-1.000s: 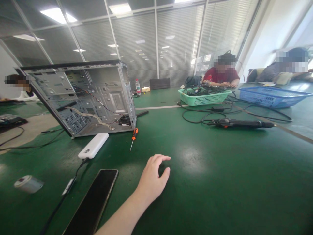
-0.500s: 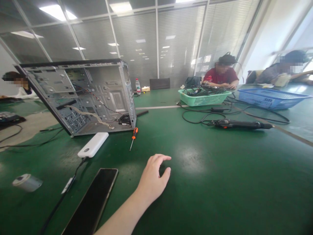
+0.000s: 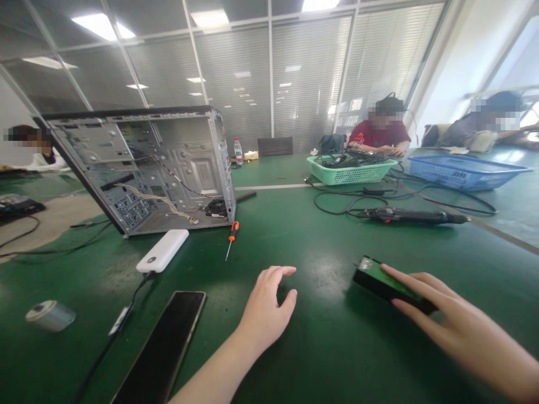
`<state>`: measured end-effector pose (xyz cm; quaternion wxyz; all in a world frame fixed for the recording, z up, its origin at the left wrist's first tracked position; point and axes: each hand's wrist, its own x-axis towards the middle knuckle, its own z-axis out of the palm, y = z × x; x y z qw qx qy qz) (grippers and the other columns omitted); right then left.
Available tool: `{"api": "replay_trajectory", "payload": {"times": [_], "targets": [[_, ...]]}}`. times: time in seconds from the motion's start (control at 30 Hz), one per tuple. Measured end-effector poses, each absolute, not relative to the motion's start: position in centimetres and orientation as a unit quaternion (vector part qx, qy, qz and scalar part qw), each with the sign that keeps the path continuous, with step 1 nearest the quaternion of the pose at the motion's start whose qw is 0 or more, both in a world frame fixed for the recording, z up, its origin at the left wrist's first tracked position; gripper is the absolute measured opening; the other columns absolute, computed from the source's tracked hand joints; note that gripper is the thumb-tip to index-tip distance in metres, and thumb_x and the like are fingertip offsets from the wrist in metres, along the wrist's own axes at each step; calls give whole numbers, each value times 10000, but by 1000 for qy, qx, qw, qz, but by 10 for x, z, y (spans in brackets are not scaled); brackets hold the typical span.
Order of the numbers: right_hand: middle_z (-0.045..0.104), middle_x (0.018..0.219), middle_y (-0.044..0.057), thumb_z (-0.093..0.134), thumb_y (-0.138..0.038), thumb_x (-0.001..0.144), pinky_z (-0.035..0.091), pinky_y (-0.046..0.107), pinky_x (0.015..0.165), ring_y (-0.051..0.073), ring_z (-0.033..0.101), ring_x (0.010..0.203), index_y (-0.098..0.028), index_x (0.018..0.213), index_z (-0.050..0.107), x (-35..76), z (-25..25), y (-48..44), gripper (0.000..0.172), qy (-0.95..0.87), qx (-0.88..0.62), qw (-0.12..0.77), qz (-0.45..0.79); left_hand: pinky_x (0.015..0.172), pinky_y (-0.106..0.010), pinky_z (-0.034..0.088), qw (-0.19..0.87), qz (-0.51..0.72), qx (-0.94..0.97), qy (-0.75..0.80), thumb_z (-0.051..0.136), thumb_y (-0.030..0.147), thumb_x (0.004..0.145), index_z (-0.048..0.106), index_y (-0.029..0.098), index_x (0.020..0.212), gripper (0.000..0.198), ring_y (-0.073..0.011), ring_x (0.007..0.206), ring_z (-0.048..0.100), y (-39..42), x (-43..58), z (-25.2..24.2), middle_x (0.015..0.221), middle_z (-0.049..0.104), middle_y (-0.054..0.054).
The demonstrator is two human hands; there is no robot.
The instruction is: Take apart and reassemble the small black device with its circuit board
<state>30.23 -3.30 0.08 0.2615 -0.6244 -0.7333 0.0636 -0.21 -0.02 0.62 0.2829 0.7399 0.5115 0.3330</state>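
My left hand (image 3: 269, 303) rests over the green table with thumb and curled fingers apart, and nothing is between them. At the right, my right hand (image 3: 442, 314) grips a black rectangular box (image 3: 381, 283) with a shiny top that mirrors green; its exact kind I cannot make out. The box is held low over the table, slightly tilted, and whether it touches the surface I cannot tell. Left of my left hand lies a phone-like black slab (image 3: 162, 342). An orange-handled screwdriver (image 3: 233, 233) lies beyond that hand.
An open computer case (image 3: 202, 168) stands at the left, near a white power bank (image 3: 164, 251) with a cable. A metal cylinder (image 3: 50, 315) lies nearer. Farther right are a black electric screwdriver (image 3: 416, 215), a green basket (image 3: 357, 173) of cables and a blue basket (image 3: 467, 171). People sit beyond.
My right hand has come into view from the right, holding the black box. My left hand has hardly moved. The view has shifted slightly.
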Motion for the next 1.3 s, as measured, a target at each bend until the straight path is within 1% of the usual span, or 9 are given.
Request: {"api": "replay_trajectory", "payload": {"times": [0.13, 0.2, 0.27, 0.37, 0.43, 0.7, 0.97, 1.13, 1.3], "targets": [[490, 1164, 67, 399, -332, 896, 492, 382, 854, 233, 543, 1014, -307, 1364, 394, 224, 13, -23, 469, -778, -565, 241, 130, 979, -447, 420, 312, 365, 721, 500, 577, 251, 813, 318, 276, 1391, 634, -256, 1208, 463, -1, -5, 3, 1320, 494, -75], [477, 1192, 55, 416, -239, 882, 458, 394, 916, 225, 499, 1087, -305, 1348, 355, 198, 16, -23, 474, -792, -536, 245, 158, 991, -439, 409, 322, 380, 718, 486, 620, 284, 794, 218, 278, 1433, 755, -256, 1238, 440, 0, -6, 3, 1369, 451, -83], [465, 1220, 54, 442, -167, 853, 434, 401, 948, 219, 471, 1126, -283, 1298, 342, 182, 14, -23, 471, -799, -510, 270, 170, 1003, -425, 396, 320, 384, 729, 467, 646, 272, 774, 288, 273, 1404, 724, -251, 1216, 465, 0, -6, 5, 1332, 488, -81], [484, 1156, 69, 441, -121, 843, 453, 408, 900, 224, 484, 1081, -248, 1203, 337, 173, 4, -20, 395, -799, -480, 328, 151, 968, -398, 418, 292, 385, 748, 454, 657, 231, 755, 523, 240, 1190, 455, -242, 1106, 539, 1, -6, 9, 1174, 582, -64], [489, 1094, 81, 417, -116, 858, 463, 409, 861, 229, 493, 1035, -230, 1151, 343, 173, -3, -17, 323, -799, -467, 356, 131, 929, -382, 439, 275, 390, 752, 454, 672, 217, 736, 573, 223, 1065, 343, -239, 1048, 563, 2, -5, 12, 1097, 604, -53], [435, 1158, 98, 403, -154, 903, 423, 414, 906, 237, 442, 1095, -222, 1057, 382, 182, -6, -16, 169, -803, -439, 384, 123, 898, -365, 455, 268, 406, 747, 452, 669, 200, 725, 530, 226, 1061, 365, -225, 1005, 574, -1, -4, 13, 1076, 598, -45], [420, 1170, 47, 433, -231, 875, 381, 394, 965, 202, 420, 1123, -256, 1097, 447, 186, -6, -14, 223, -748, -465, 417, 225, 931, -355, 456, 282, 404, 761, 422, 628, 171, 742, 481, 242, 1053, 351, -208, 1083, 541, -2, -5, 11, 1176, 556, -43], [468, 1153, 63, 475, -360, 821, 447, 348, 859, 220, 478, 1050, -217, 1100, 498, 186, -4, -14, 314, -673, -509, 409, 347, 874, -367, 493, 297, 377, 757, 444, 616, 193, 752, 496, 250, 1116, 388, -218, 1021, 575, -3, -5, 14, 1149, 579, -45], [536, 1097, 73, 569, -486, 767, 465, 339, 842, 229, 524, 979, -190, 1117, 517, 187, 3, -15, 461, -596, -521, 416, 448, 817, -350, 505, 310, 357, 753, 456, 637, 225, 739, 452, 266, 1214, 512, -215, 980, 587, -4, -4, 15, 1197, 559, -56]]}}
